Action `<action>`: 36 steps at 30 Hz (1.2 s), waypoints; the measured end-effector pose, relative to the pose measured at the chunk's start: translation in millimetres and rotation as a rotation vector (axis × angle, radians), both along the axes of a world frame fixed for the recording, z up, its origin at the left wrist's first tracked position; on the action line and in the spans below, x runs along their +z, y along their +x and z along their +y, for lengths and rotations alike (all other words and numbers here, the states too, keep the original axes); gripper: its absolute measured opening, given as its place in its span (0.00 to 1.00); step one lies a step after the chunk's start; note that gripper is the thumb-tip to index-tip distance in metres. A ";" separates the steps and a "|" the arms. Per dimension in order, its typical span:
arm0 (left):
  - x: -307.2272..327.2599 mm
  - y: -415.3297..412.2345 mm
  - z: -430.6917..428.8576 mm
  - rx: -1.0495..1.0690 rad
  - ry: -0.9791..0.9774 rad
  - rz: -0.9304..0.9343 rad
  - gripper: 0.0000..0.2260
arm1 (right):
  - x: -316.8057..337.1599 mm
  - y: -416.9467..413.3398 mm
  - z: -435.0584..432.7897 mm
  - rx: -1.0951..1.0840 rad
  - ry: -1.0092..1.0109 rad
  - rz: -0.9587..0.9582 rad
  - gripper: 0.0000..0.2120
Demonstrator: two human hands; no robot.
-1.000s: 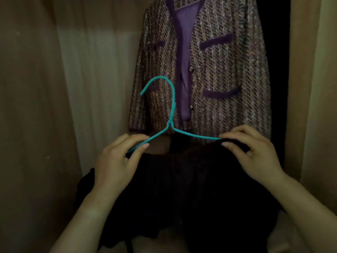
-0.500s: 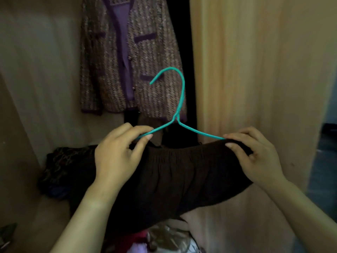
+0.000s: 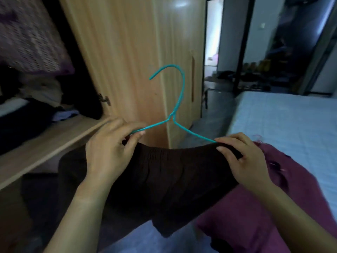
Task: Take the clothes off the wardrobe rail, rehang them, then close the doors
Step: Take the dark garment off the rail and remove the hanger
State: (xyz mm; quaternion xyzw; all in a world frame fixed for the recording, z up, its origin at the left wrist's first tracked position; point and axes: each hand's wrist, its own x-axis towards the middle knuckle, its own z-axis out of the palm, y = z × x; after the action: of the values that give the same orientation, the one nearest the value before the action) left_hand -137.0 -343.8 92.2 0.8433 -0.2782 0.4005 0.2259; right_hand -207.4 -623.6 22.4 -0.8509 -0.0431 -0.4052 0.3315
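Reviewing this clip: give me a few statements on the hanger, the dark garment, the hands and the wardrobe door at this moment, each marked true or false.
1. Both hands grip the teal hanger, the left hand on one shoulder and the right hand on the other. True.
2. The dark brown garment lies flat on the bed. False: it hangs from the hanger between the hands.
3. The hanger's hook sits on the rail. False: it points up in open air.
4. The wardrobe door is open. True.
5. A maroon cloth lies beside the right arm. True.
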 end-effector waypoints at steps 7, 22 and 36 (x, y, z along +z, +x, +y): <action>-52.9 -41.7 -162.5 -0.399 -0.048 0.229 0.08 | -37.6 -135.1 -128.4 -0.322 -0.042 0.110 0.12; -70.7 5.2 -395.9 -0.676 -0.128 0.311 0.10 | -37.2 -141.1 -312.6 -0.586 0.027 0.136 0.08; -155.2 173.6 -554.4 -0.539 0.106 0.605 0.08 | -111.7 19.2 -466.3 -0.582 0.002 0.364 0.10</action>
State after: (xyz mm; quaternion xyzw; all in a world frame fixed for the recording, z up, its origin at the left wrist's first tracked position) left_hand 36.6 -898.2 -63.0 0.8303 -0.4306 0.0457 0.3508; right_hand -188.1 -1089.8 -89.3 -0.8855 0.2619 -0.3241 0.2053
